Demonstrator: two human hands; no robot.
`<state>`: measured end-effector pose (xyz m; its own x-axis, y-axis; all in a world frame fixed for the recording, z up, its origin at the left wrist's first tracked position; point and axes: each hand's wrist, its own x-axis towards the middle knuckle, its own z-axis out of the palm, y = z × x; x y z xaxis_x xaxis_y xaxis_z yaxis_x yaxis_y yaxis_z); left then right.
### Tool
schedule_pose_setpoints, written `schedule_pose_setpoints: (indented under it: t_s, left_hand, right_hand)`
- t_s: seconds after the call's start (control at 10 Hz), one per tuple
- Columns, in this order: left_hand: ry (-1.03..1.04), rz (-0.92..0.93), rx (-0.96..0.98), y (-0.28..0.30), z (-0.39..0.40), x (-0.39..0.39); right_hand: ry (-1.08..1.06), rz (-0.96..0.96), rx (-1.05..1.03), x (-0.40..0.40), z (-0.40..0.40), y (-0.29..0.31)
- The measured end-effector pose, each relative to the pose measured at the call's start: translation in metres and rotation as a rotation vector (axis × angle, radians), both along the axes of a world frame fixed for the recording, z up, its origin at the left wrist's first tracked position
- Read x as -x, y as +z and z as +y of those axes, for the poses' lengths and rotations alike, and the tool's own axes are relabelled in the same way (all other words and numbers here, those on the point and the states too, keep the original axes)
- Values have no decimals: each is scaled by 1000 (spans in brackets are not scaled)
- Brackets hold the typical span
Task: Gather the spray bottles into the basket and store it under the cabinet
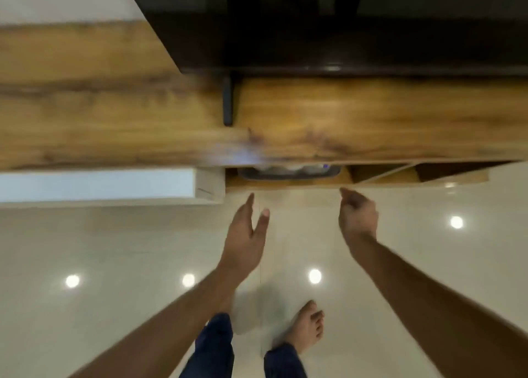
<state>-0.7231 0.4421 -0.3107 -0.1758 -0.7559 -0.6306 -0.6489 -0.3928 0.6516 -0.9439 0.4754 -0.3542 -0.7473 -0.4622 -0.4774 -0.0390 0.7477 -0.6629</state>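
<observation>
Reaching toward the basket point(288, 172) tucked under the wooden cabinet point(343, 120).
Left hand point(245, 234) spread and empty; right hand point(358, 216) loosely curled, holding nothing, above the glossy floor point(114, 249).

Nothing here can be read. The view is blurred, and the wooden cabinet front point(343, 120), the dark countertop point(314, 20) along the top of the frame and the glossy floor point(114, 249) below carry no lettering, labels or numbers that can be made out.
</observation>
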Motion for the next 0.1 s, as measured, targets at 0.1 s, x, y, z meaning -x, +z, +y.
schedule_pose_setpoints:
  t_s: [0.1]
  left_hand:
    - [-97,48,152,60,20,-21]
  right_hand:
    - [140,32,17,-41,27,93]
